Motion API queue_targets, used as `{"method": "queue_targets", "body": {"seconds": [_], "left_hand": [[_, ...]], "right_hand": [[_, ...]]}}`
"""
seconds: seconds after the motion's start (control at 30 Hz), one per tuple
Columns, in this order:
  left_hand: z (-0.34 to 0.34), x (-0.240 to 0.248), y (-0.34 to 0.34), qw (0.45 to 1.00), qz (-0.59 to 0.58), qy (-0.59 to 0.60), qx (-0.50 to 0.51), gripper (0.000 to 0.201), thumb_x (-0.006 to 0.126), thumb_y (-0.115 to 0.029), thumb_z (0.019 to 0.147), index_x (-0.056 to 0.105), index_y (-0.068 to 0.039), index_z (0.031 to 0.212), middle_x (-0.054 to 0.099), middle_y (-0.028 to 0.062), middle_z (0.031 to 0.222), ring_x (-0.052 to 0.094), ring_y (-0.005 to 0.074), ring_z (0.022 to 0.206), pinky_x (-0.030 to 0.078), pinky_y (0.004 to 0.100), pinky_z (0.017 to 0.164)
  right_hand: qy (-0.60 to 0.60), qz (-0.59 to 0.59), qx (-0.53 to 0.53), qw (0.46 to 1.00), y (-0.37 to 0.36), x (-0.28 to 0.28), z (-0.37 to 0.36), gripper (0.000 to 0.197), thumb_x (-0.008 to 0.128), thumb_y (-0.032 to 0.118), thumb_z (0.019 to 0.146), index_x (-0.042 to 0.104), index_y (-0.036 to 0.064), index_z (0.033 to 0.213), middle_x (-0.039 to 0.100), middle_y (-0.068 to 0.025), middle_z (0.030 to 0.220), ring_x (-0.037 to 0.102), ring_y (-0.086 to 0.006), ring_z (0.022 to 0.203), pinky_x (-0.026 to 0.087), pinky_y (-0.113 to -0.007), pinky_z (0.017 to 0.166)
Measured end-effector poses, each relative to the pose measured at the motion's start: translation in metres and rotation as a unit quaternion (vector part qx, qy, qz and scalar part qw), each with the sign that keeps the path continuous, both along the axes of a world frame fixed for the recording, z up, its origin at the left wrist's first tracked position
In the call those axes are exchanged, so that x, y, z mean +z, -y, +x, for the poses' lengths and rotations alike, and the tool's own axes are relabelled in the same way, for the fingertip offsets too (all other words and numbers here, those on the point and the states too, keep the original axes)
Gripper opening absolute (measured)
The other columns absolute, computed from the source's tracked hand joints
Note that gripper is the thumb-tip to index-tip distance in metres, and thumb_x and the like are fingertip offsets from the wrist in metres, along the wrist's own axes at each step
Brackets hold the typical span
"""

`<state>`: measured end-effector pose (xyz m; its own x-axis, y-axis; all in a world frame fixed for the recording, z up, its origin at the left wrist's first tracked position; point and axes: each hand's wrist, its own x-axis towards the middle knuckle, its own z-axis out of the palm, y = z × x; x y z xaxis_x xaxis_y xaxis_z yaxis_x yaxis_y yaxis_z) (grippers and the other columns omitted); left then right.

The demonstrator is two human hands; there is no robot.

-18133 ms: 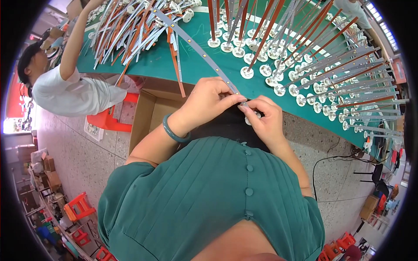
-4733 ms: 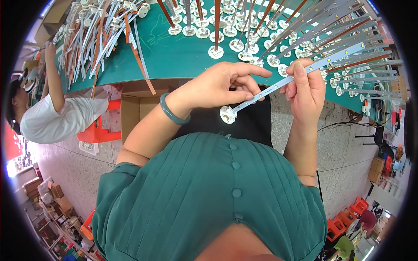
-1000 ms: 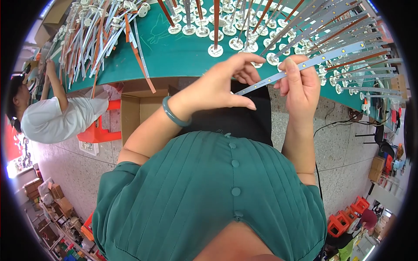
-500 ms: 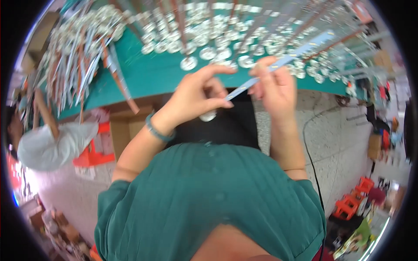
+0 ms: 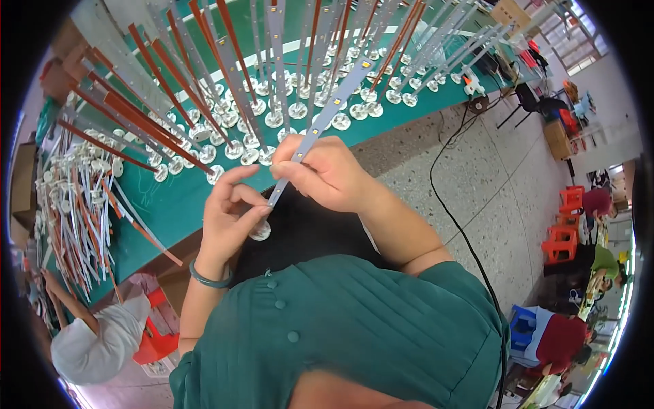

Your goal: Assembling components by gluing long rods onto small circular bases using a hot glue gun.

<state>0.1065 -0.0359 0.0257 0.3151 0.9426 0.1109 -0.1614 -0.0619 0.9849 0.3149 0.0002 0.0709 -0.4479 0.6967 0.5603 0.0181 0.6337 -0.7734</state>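
Note:
A narrow, pale LED strip (image 5: 335,102) dotted with small yellow chips slants up to the right in front of me. My left hand (image 5: 230,221) pinches its lower end between thumb and finger, the other fingers curled loosely. Just under that pinch shows a white round base (image 5: 261,232); whether it is joined to the strip I cannot tell. Higher up, my right hand (image 5: 330,176) is closed on the same strip, thumb across its front.
Many strips on white round bases (image 5: 341,121) stand along the green table (image 5: 388,129). A heap of loose strips (image 5: 75,225) lies at its left end. One person (image 5: 102,341) sits at lower left. A black cable (image 5: 443,198) crosses the floor; red stools (image 5: 561,243) stand at right.
The view has turned, so the table now slants up to the right. The LED strip points more steeply upward, and my right hand has come closer to my left, gripping lower on the strip.

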Motion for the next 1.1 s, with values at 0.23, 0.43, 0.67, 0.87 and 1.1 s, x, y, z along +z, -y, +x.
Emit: {"method": "queue_targets", "body": {"seconds": [0.23, 0.43, 0.67, 0.87, 1.1], "left_hand": [[0.007, -0.011, -0.002, 0.993, -0.039, 0.108, 0.033, 0.054, 0.069, 0.008, 0.078, 0.046, -0.002, 0.127, 0.063, 0.0047, 0.08, 0.059, 0.0111, 0.073, 0.047, 0.0225, 0.064], [0.0, -0.005, -0.006, 0.924, 0.299, -0.225, 0.075, 0.044, 0.067, 0.006, 0.081, 0.05, -0.002, 0.121, 0.064, 0.0057, 0.083, 0.059, 0.0113, 0.077, 0.047, 0.023, 0.064], [0.002, -0.012, 0.0, 0.995, 0.044, 0.079, 0.046, 0.038, 0.066, 0.004, 0.084, 0.049, -0.001, 0.119, 0.062, 0.0056, 0.083, 0.059, 0.0117, 0.08, 0.047, 0.0247, 0.075], [-0.02, -0.01, -0.007, 0.979, 0.07, 0.137, 0.136, 0.037, 0.064, 0.003, 0.086, 0.048, 0.0, 0.119, 0.058, 0.0053, 0.083, 0.058, 0.0142, 0.083, 0.047, 0.0293, 0.08], [-0.055, -0.002, -0.009, 0.969, 0.054, 0.233, 0.068, 0.029, 0.055, -0.011, 0.095, 0.049, 0.0, 0.121, 0.05, 0.0013, 0.071, 0.05, 0.0112, 0.068, 0.041, 0.0258, 0.067]], "right_hand": [[-0.026, 0.024, -0.009, 0.999, 0.0, 0.001, 0.004, 0.017, 0.05, 0.007, 0.095, 0.061, -0.0011, 0.084, 0.058, -0.0051, 0.076, 0.051, -0.0098, 0.05, 0.04, -0.025, 0.048], [-0.019, 0.034, -0.008, 0.999, -0.001, 0.0, 0.006, 0.016, 0.051, 0.006, 0.094, 0.061, -0.0016, 0.085, 0.059, -0.0062, 0.08, 0.052, -0.0091, 0.051, 0.041, -0.025, 0.048], [-0.029, 0.003, -0.013, 0.999, 0.001, 0.002, 0.002, 0.016, 0.051, 0.006, 0.094, 0.061, -0.0022, 0.084, 0.059, -0.0064, 0.078, 0.054, -0.0087, 0.053, 0.041, -0.023, 0.048], [-0.019, -0.079, -0.064, 0.995, 0.005, -0.008, 0.007, 0.016, 0.049, 0.006, 0.095, 0.059, -0.0014, 0.084, 0.055, -0.0045, 0.074, 0.05, -0.0064, 0.053, 0.042, -0.022, 0.049], [-0.1, -0.106, -0.056, 0.988, -0.009, -0.015, 0.019, 0.016, 0.043, 0.008, 0.099, 0.053, -0.0012, 0.09, 0.048, -0.0021, 0.07, 0.04, -0.0039, 0.048, 0.045, -0.023, 0.05]]}}
